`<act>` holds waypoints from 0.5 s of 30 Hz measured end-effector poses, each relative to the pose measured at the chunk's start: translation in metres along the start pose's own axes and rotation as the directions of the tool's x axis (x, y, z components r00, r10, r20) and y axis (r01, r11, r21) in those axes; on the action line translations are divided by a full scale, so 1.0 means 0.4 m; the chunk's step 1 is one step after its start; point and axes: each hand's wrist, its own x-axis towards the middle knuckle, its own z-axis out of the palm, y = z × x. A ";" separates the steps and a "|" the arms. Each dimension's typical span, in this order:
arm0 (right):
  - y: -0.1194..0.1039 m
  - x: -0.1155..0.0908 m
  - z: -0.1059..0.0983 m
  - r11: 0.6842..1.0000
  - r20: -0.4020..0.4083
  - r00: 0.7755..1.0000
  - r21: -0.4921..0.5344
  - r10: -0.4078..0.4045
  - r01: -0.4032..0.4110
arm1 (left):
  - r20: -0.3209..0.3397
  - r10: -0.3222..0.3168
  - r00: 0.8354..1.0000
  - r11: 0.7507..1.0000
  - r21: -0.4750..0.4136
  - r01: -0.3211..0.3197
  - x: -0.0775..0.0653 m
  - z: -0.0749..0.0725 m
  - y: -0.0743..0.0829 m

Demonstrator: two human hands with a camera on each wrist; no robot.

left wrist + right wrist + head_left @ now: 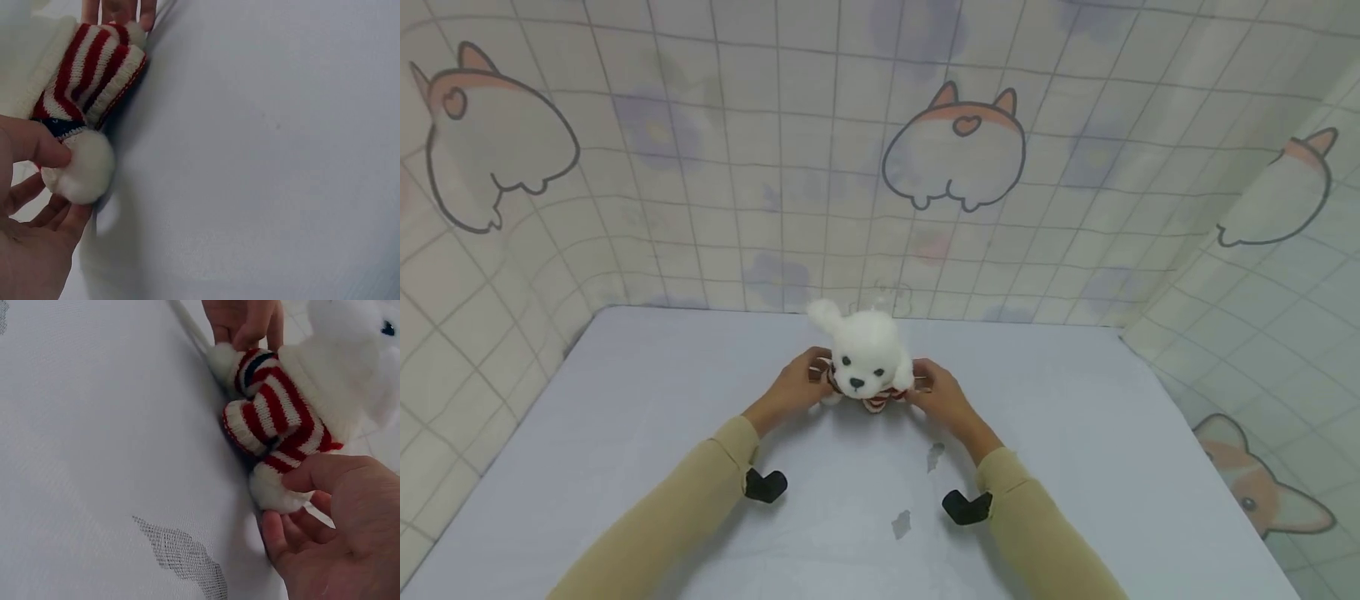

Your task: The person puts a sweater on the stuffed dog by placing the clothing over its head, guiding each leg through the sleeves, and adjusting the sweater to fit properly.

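Observation:
A white fluffy toy dog (867, 350) in a red-and-white striped knit sweater (281, 403) sits at the far part of the table, facing the camera. My left hand (793, 382) grips one of its front paws (90, 165), thumb on top and fingers beneath. On the other side, my right hand (938, 396) pinches the opposite paw (278, 490) between thumb and fingers. One ear sticks out sideways while the other hangs down. The toy's back and hind legs are hidden.
The toy is on a white-covered table (850, 500) with grey worn patches (901, 523) near the right forearm. Behind the table hangs a tiled-pattern curtain (820, 167) with corgi drawings. Black wrist mounts (766, 486) stick out from both sleeves.

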 end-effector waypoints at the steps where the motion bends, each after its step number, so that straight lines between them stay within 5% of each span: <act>1: 0.002 -0.001 0.001 1.000 -0.001 1.000 0.013 -0.005 0.005 | -0.005 0.002 1.000 1.000 0.002 -0.002 -0.002 0.002 0.000; 4: 0.003 -0.003 0.004 0.999 -0.029 1.000 0.040 -0.003 0.005 | -0.036 0.015 0.999 1.000 0.002 -0.015 -0.004 0.008 0.002; 15: -0.015 -0.013 -0.002 0.986 -0.035 0.999 -0.161 -0.038 0.032 | -0.047 0.057 0.997 0.998 0.016 -0.056 -0.011 0.000 0.000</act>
